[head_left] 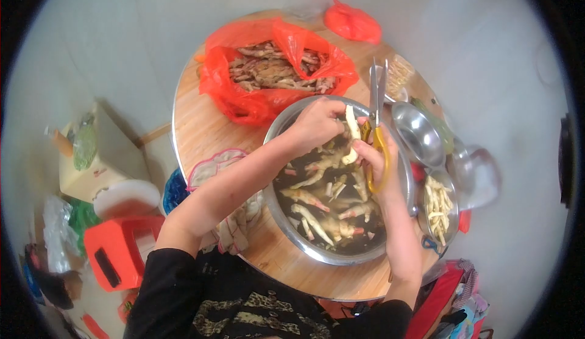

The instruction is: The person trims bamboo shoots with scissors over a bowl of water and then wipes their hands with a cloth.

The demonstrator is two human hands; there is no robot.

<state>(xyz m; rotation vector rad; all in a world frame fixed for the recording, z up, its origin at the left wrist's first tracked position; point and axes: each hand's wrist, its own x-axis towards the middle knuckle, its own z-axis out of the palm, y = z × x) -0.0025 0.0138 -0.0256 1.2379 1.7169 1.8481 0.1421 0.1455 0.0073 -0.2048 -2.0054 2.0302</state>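
My left hand [318, 123] is closed, its fingers pinching the side of a pale, peeled root piece [352, 126]. In my right hand [384, 156] are scissors with yellow handles [379, 98], their blades pointing up and slightly parted. The right thumb also touches the lower end of the root piece. Both hands are over a large metal basin [314, 252] of murky water. Knobbly pale roots with pinkish ends [311, 199] and cut bits float or lie in it. My right palm and part of the scissor handles are hidden by the fingers.
Behind the basin, a red plastic bag [225, 104] holds many brown unpeeled roots. To the right are a bowl of pale cut pieces [439, 211], a metal bowl [419, 133] and a small red bag [353, 23]. Gloves [234, 226] lie at the round table's left edge; a red stool [113, 254] stands beyond.
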